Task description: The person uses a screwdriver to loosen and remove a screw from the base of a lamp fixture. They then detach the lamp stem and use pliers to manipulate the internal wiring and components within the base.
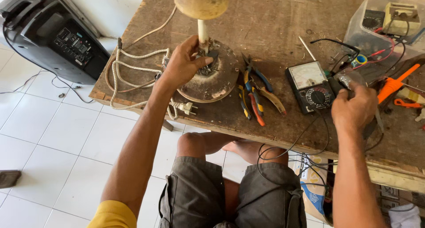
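Knees (195,141) are seen lowest in frame, while at upper centre the left hand (183,64) is closed over the round fan base (212,79), its stem rising upward, and at right the right hand (354,108) is wrapped around what is probably a probe beside the multimeter (310,86) on the worktop (274,24).

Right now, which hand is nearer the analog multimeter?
Right. The right hand is just right of the multimeter; the left hand rests on the round fan base, far left.

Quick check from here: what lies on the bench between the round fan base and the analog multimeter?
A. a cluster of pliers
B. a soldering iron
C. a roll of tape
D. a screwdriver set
A: a cluster of pliers with blue, yellow and red handles lies between the round fan base, where the left hand rests, and the analog multimeter.
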